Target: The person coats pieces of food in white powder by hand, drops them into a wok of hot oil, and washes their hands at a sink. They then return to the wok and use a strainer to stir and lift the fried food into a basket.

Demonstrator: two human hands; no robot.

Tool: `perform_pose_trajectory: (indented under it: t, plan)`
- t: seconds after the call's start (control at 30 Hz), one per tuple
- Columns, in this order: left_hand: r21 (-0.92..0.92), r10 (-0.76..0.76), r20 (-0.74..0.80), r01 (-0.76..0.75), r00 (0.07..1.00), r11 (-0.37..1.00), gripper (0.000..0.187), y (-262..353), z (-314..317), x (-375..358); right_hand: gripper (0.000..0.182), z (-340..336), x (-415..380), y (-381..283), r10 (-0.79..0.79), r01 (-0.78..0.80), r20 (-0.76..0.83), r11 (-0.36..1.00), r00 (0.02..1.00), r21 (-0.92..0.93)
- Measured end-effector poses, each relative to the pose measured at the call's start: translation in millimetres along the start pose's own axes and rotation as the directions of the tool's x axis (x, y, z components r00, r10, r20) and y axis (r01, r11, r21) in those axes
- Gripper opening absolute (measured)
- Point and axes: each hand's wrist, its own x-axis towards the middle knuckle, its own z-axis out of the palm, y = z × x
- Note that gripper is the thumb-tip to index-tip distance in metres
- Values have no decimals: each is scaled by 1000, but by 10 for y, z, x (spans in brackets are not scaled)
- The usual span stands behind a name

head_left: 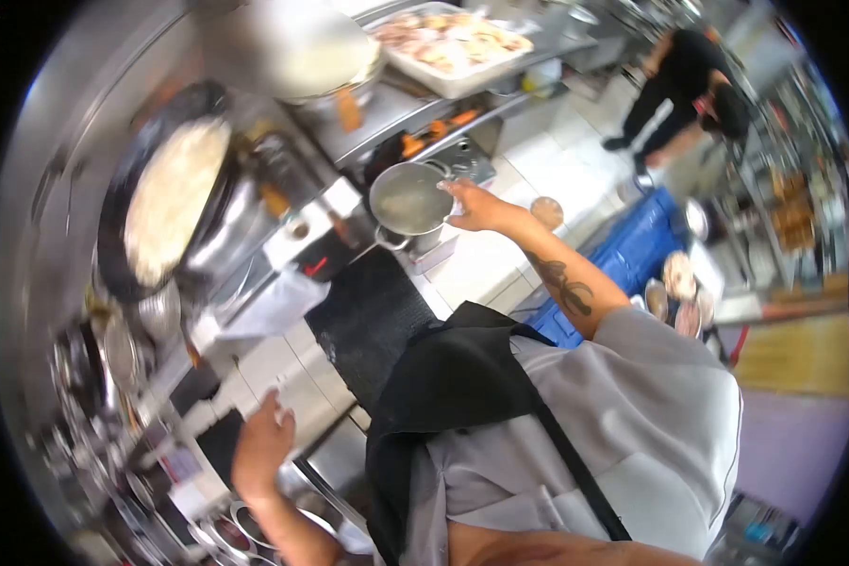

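Note:
A metal pot [410, 200] with cloudy liquid inside hangs out in front of me over the floor. My right hand [474, 205] is closed on the pot's handle at its right rim. A second loop handle on the near side of the pot is free. My left hand [262, 441] is low on the left, slightly blurred, with its fingers loosely apart and nothing in it. It is apart from the pot, above the tiled floor beside the kitchen counter.
A large black wok [113, 231] full of pale, rice-like food stands on the left. Farther off are a wide pot [375, 68] and a tray of meat-like pieces [453, 42]. A blue container [618, 259] is at right; a person [684, 80] stands beyond. A black mat [368, 316] covers floor.

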Motion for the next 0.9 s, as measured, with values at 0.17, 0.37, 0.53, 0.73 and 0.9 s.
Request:
perform_pose_trajectory:
  t: [0.17,0.37,0.53,0.73,0.9]
  plan:
    - [-249,-363,517,542,775,803,54,-1009,1451,-551,70,-429,-1442,176,272,-293,-237,954,933,-58]
    - [-169,-234,672,453,702,876,51,-832,1794,78,66,-1098,-2067,739,404,-475,-482,879,778,-30]
    - [-255,-58,577,248,814,934,51,-108,1373,741,69,-1259,-2529,1173,441,-522,-569,853,693,26]
    - [-338,103,568,117,817,934,48,694,1369,1716,69,-1354,-3049,1867,532,-622,-625,778,571,93]
    - [-133,224,586,-180,779,975,45,1559,1483,2323,70,-1701,-3299,2525,585,-635,-641,748,497,191]
